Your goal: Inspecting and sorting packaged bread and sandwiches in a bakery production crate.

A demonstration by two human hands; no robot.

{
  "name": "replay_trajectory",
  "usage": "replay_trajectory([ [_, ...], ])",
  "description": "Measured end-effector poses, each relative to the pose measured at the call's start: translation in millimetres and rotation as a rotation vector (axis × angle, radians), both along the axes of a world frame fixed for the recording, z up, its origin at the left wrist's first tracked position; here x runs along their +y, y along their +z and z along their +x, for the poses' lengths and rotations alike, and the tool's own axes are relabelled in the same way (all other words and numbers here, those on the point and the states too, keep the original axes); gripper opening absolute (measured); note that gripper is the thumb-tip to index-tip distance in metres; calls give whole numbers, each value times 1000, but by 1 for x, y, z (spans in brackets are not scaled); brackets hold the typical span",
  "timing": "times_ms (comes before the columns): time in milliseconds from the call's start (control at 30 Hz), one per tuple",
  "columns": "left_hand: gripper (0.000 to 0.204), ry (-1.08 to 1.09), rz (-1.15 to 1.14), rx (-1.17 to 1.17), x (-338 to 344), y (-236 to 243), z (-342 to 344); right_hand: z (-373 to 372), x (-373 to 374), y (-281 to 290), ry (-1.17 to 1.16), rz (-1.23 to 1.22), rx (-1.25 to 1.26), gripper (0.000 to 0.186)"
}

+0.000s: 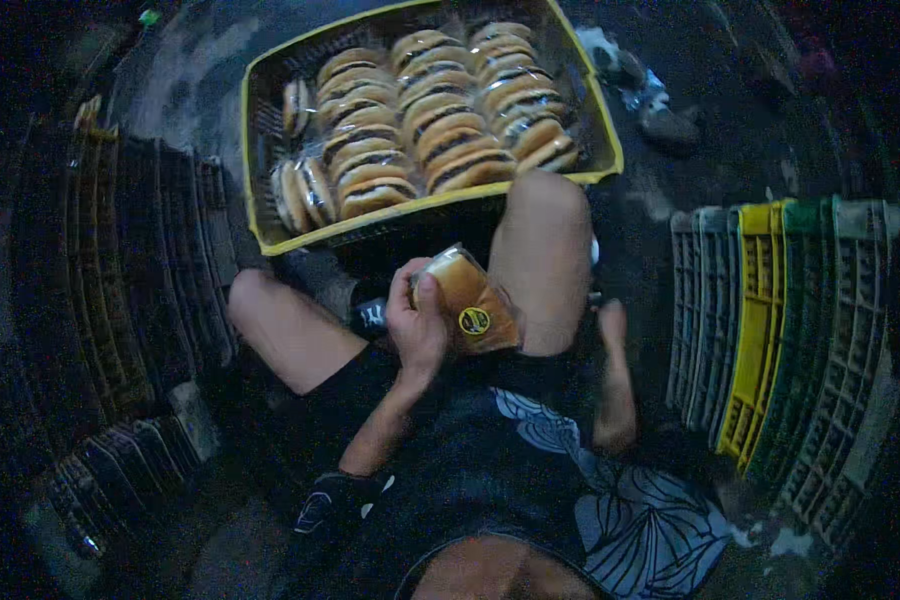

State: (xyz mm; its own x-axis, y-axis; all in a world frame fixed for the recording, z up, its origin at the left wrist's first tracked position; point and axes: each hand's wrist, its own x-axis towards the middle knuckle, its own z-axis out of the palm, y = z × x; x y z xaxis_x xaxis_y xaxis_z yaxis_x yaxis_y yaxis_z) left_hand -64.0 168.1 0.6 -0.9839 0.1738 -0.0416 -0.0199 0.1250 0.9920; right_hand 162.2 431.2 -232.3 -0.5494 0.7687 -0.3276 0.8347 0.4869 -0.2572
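Observation:
My left hand (416, 325) is closed around a bread pack (465, 285), with the thumb across its near side. The bread is golden brown in clear wrap, and a round yellow and black sticker shows on its lower part. It is held over my lap, between my bent knees. Down by the outer side of my right knee is my right hand (612, 325), small and blurred; its fingers are not clear. In front of my knees stands a yellow-rimmed crate (430, 210). Rows of wrapped round buns (450, 125) with dark filling stand on edge inside it.
Stacked crates rise at my right, with a yellow crate (755, 320) among grey and green ones (805, 330). More dark crates (120, 270) stand at my left. Crumpled clear plastic (645, 90) lies on the dark floor beyond the bun crate's right side.

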Motion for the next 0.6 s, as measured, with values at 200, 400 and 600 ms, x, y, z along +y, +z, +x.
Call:
replay_trajectory([
  [200,43,38,-59,259,-5,-19,-21,-21,17,79,-61,-300,286,15],
  [400,32,-120,-26,793,19,-12,-38,-215,-82,297,842,-708,875,26],
  [600,34,-33,51,814,-4,-9,-57,-308,-100,243,1033,-892,75,37],
])
